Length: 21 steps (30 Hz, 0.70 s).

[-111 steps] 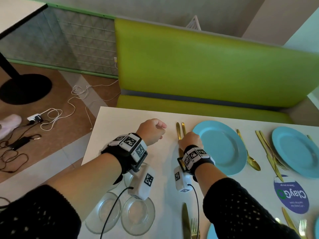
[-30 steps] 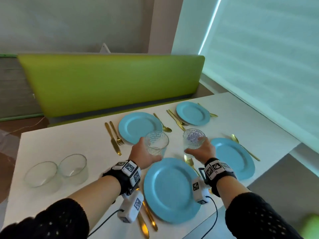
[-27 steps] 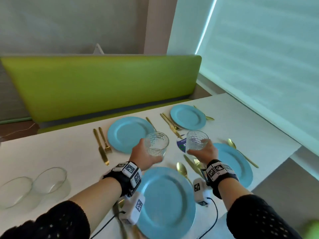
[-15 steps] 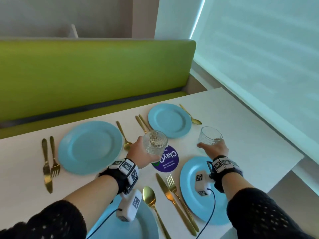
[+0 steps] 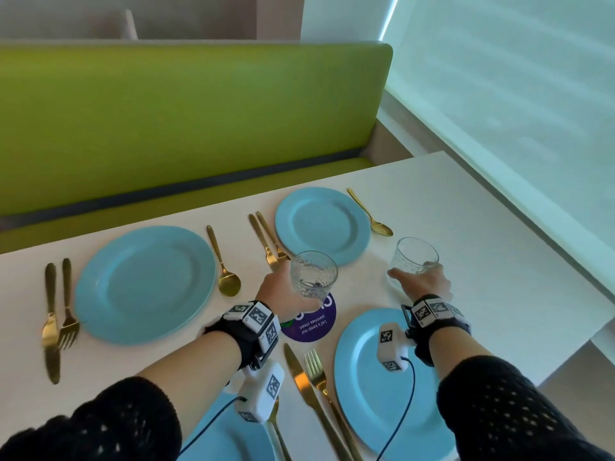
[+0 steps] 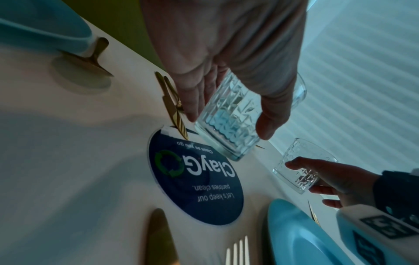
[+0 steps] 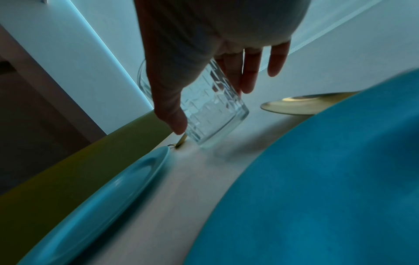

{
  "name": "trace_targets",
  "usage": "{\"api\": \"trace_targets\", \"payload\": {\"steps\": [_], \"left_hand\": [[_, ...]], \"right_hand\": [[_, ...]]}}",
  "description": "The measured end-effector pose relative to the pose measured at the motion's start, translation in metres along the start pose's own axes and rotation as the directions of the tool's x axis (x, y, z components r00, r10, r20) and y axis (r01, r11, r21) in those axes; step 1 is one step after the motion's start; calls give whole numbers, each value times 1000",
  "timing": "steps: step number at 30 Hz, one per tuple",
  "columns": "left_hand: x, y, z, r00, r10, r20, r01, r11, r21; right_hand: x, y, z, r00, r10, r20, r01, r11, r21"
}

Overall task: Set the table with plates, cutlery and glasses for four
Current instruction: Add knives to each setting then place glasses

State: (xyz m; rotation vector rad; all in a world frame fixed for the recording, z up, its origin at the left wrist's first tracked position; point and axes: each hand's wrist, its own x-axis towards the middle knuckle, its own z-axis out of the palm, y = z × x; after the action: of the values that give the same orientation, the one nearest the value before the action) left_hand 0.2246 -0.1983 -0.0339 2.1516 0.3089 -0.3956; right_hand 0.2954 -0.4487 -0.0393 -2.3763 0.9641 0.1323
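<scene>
My left hand point(image 5: 288, 289) grips a cut-glass tumbler point(image 5: 313, 274) and holds it in the air over the purple round sticker point(image 5: 309, 322). My right hand point(image 5: 421, 282) pinches a second tumbler point(image 5: 416, 259) between thumb and fingers. That tumbler point(image 7: 211, 109) is tilted, with its base just above the white table point(image 5: 499, 277) beyond the near right blue plate point(image 5: 372, 387). Two more blue plates lie at the far side, one on the left point(image 5: 143, 284) and one on the right point(image 5: 321, 224). A further blue plate point(image 5: 226, 437) shows at the bottom edge.
Gold cutlery lies beside the plates: a knife and fork point(image 5: 56, 321) at far left, a spoon point(image 5: 224, 271), a spoon point(image 5: 372, 216) by the far right plate, a knife and fork point(image 5: 312, 384) near me. A green bench point(image 5: 186, 121) runs behind the table. The table's right edge point(image 5: 565, 261) is close.
The view and both hands have moved right along the table, each carrying its tumbler. My right hand has lowered and tilted its tumbler towards the table. The two glass bowls are out of view.
</scene>
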Motion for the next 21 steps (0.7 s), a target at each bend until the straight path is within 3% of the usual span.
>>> {"api": "trace_targets", "payload": {"steps": [21], "left_hand": [[12, 3, 24, 996, 72, 60, -73, 997, 6]], "right_hand": [[13, 18, 9, 1000, 14, 26, -17, 992, 129]]}}
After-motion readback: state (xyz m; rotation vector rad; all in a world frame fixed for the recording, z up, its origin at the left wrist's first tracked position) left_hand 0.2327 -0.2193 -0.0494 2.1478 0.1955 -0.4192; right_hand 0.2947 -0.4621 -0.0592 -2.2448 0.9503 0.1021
